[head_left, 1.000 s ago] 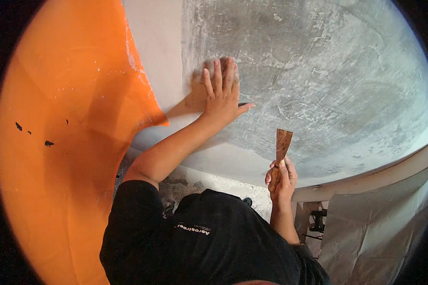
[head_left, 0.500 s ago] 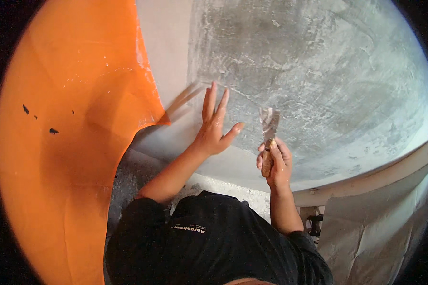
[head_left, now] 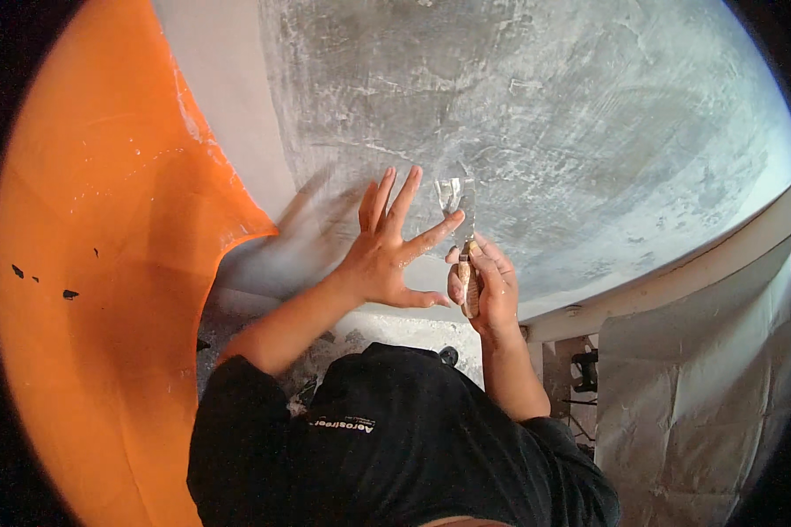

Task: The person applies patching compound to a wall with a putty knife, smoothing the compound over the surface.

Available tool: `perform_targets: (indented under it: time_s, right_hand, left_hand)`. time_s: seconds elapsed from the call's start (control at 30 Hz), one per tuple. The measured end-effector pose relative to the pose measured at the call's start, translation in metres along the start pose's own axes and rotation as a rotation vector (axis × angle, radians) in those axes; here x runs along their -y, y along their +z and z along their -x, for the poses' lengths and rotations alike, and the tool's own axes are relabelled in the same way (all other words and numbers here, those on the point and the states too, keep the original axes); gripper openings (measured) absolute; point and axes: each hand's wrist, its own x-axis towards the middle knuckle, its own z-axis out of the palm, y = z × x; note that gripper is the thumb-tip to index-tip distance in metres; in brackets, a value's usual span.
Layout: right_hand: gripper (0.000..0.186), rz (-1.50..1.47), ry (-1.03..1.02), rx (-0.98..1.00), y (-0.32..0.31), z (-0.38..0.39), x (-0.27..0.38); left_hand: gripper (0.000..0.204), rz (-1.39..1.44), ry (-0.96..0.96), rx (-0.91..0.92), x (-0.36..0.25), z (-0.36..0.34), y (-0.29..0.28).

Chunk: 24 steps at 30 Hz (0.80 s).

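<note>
In my right hand (head_left: 494,285) is a putty knife (head_left: 466,294), gripped by its wooden handle with the metal blade pointing up and away from me. Pale smears mark the blade. My left hand (head_left: 387,263) is open with its fingers spread, just left of the knife. Its index fingertip overlaps the edge of the blade and appears to touch it. Beyond both hands stands a wall (head_left: 536,114), coated with mottled grey plaster and bearing a smooth pale strip on its left.
A large orange sheet (head_left: 105,351) with small dark holes hangs on the left. At the lower right is a creased grey sheet (head_left: 677,386), under a pale ledge (head_left: 659,303). The floor (head_left: 422,338) below is spattered white.
My left hand has spread wider and come across to the blade. The putty knife in my right hand has moved left and slightly nearer. The view has shifted to the right.
</note>
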Motion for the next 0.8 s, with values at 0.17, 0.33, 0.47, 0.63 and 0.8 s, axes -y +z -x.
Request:
perform_targets:
  time_s: [0.17,0.33,0.47,0.63,0.8]
  right_hand:
    - [0.034,0.081,0.053,-0.015,-0.006,0.005,0.003]
    - [0.031,0.185,0.06,-0.039,-0.008,0.005,0.0]
    - [0.031,0.212,0.096,-0.02,-0.015,-0.001,-0.003]
    - [0.03,0.167,0.111,-0.019,-0.023,0.002,-0.007]
    - [0.03,0.087,0.106,-0.058,-0.031,0.002,-0.009]
  left_hand:
    - [0.096,-0.141,0.136,0.146,0.012,-0.018,-0.016]
    - [0.1,-0.301,0.185,0.22,0.019,-0.022,-0.011]
    - [0.11,-0.416,0.164,0.301,0.028,-0.024,-0.006]
    - [0.116,-0.382,0.019,0.304,0.034,-0.025,-0.017]
    - [0.12,-0.288,-0.084,0.143,0.028,-0.015,-0.018]
